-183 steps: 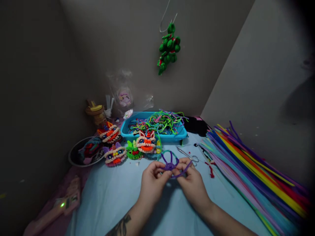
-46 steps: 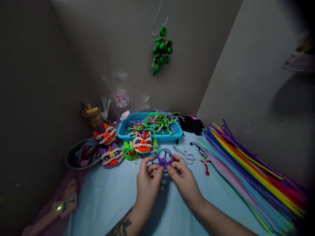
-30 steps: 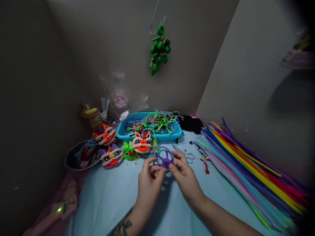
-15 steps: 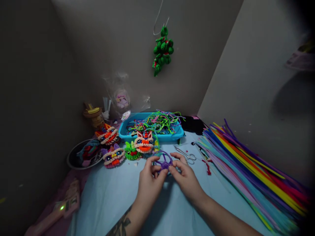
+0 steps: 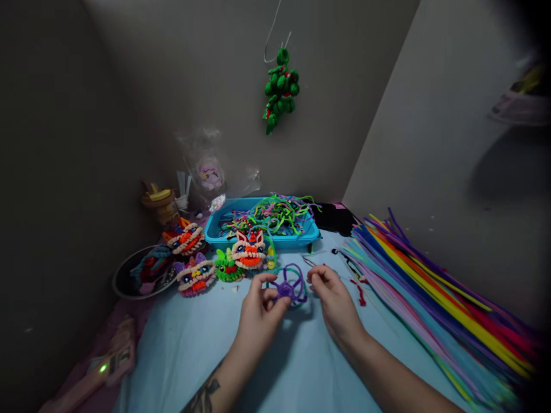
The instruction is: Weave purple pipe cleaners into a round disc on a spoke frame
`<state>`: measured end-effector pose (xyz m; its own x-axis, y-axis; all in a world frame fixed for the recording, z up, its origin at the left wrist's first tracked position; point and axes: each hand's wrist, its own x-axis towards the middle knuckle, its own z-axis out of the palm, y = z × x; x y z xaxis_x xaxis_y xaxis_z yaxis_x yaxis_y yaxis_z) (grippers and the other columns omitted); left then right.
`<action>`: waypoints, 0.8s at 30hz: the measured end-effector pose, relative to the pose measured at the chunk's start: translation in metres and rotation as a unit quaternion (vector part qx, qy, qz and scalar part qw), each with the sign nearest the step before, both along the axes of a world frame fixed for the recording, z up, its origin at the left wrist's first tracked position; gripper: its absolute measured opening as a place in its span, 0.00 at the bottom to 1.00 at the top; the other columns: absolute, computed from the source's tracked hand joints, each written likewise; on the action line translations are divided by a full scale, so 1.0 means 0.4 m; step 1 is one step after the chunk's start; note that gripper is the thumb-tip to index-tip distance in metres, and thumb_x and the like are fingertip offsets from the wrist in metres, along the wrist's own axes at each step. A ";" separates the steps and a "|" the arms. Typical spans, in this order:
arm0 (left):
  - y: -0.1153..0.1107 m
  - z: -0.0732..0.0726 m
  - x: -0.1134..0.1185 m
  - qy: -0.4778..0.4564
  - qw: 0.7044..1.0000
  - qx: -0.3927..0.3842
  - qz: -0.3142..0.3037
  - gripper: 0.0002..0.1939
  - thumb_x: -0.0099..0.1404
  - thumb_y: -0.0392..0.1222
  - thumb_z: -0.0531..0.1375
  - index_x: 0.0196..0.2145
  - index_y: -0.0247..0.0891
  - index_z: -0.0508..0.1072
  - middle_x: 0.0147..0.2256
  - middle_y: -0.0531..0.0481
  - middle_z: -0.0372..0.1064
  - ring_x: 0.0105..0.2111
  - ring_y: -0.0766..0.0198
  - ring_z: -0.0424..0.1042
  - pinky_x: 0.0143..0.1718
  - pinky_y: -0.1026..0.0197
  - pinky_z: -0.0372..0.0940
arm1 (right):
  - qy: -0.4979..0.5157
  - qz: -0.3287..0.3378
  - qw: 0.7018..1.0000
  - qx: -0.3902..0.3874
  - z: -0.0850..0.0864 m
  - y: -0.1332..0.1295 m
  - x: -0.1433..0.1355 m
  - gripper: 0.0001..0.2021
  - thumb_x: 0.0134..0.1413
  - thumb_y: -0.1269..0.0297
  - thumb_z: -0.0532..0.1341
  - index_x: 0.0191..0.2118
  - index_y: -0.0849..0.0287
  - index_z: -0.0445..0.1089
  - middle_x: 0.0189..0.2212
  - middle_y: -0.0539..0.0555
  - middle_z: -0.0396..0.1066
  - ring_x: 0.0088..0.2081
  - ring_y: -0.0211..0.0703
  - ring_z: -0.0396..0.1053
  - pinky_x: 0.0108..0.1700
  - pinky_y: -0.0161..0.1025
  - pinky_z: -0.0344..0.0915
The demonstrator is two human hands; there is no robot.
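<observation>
My left hand [image 5: 263, 307] pinches a purple pipe cleaner piece [image 5: 284, 290] between thumb and fingers, above the blue cloth. The piece has a wound centre with spokes bent into a round, open cage, and a teal pipe cleaner [image 5: 296, 267] runs around it. To the right of it, my right hand [image 5: 338, 301] is apart from the piece. Its thumb and fingertips are pressed together; anything between them is too small to make out. Just behind the right hand lie scissors [image 5: 308, 261], largely covered by it.
A blue basket [image 5: 262, 242] of pipe cleaner scraps stands at the back. Pipe cleaner lion heads [image 5: 248, 250] sit before it, near a metal bowl [image 5: 124, 292]. Long coloured pipe cleaners [image 5: 430, 298] lie on the right. A green ornament [image 5: 282, 89] hangs on the wall.
My right hand has let go of the purple piece and moved right, its fingers now curled together. My left hand still grips the piece. The view has shifted slightly.
</observation>
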<state>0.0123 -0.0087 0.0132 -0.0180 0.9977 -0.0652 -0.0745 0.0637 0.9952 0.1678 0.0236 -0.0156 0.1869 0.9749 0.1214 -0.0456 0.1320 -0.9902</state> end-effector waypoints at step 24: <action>0.015 -0.022 -0.031 0.120 0.992 -0.006 0.026 0.20 0.53 0.37 0.61 0.43 0.39 0.59 0.22 0.59 0.63 0.21 0.69 0.62 0.23 0.68 0.56 | -0.132 -0.152 0.954 0.221 0.018 0.019 0.066 0.04 0.51 0.66 0.62 0.33 0.56 0.74 0.31 0.53 0.74 0.32 0.41 0.72 0.37 0.41 0.70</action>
<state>-0.0001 -0.0028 0.0044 -0.0852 0.9943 -0.0647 0.1606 0.0778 0.9839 0.1942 0.0313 -0.0082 0.3590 0.7227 0.5906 0.3041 0.5077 -0.8061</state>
